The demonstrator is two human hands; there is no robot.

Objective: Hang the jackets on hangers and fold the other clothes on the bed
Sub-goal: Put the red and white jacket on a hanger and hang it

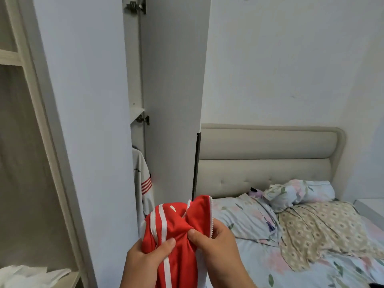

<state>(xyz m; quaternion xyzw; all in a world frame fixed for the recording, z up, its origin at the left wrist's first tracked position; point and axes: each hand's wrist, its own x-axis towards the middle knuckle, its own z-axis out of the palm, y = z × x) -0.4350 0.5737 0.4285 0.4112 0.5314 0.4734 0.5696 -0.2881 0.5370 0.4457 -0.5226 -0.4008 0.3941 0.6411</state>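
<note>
A red jacket [178,223] with white stripes and a white zip is bunched up in front of me, low in the middle of the view. My left hand [145,260] grips its left side, thumb on top of the cloth. My right hand [216,244] pinches the fabric near the zip edge. A white jacket [143,181] with red sleeve stripes hangs inside the open wardrobe behind it. No hanger shows in my hands.
An open wardrobe door [174,96] stands edge-on ahead. To the right lies the bed [257,265] with a floral sheet, a patterned pillow [315,227], a rolled floral quilt [299,192] and a padded headboard [268,154]. Open shelving [31,100] is at left.
</note>
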